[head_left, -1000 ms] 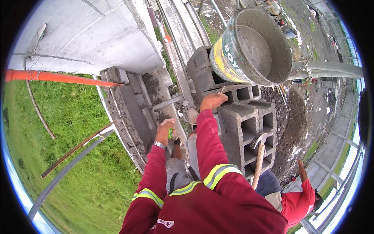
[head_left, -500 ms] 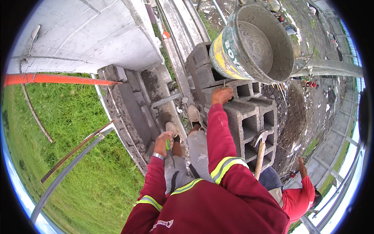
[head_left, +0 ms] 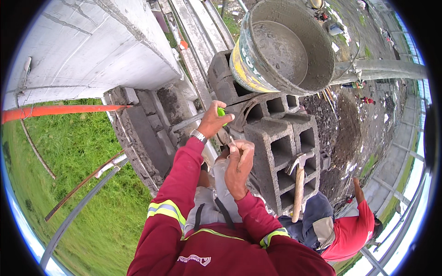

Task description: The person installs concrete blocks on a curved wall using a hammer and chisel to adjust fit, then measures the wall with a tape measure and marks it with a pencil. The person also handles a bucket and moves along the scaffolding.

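Note:
My left hand (head_left: 212, 122), wearing a metal watch, is closed around a tool with a bright green handle (head_left: 223, 115); its working end is mostly hidden. Just below and to its right, my right hand (head_left: 240, 168) is raised with its fingers curled into a pinch. What the fingertips hold, if anything, is too small to make out. Beside the right hand stand grey hollow concrete blocks (head_left: 271, 131). A claw hammer (head_left: 299, 181) with a wooden handle leans on them. Beyond the hands, a large bucket (head_left: 251, 64) with grey mortar (head_left: 281, 50) inside rests on the blocks.
At left is a low block wall (head_left: 145, 129) beside a white concrete wall (head_left: 106, 50). An orange pole (head_left: 64, 110) crosses above grass. Metal planks (head_left: 202, 27) run ahead. A person in a red shirt (head_left: 352, 230) bends at lower right.
My left hand has moved up and right with the green-handled tool. My right hand has left the blocks and come back toward me, beside the left hand.

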The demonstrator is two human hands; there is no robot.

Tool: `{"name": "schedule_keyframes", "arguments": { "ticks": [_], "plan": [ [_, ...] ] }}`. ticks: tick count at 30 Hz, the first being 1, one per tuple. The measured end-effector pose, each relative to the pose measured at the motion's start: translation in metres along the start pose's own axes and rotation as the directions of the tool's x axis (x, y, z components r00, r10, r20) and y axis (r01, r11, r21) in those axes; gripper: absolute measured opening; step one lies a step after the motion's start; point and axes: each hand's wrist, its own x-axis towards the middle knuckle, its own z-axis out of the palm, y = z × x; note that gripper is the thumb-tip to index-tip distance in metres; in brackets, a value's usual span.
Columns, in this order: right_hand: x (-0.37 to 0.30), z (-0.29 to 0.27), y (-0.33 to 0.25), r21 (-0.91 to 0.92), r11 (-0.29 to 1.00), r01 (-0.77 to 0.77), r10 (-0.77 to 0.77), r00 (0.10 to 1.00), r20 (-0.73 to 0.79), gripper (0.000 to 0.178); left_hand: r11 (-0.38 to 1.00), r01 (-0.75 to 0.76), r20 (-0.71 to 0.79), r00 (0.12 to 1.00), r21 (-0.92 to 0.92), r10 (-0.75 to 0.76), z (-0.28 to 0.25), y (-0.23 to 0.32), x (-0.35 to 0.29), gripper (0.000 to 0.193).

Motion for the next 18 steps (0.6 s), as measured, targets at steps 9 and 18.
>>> {"name": "schedule_keyframes", "arguments": {
  "ticks": [9, 18],
  "plan": [
    [-0.059, -0.090, 0.014, -0.068, 0.926, -0.372, 0.342, 0.746, 0.572, 0.017, 0.997, -0.047, 0.009, 0.999, 0.060, 0.047, 0.031, -0.049, -0.062, 0.063],
    [-0.129, 0.056, 0.027, 0.096, 0.946, 0.311, -0.076, -0.075, 0.994, 0.035, 0.782, 0.570, -0.232, 0.820, 0.250, -0.524, -0.035, -0.118, -0.426, 0.076]
  ]
}}
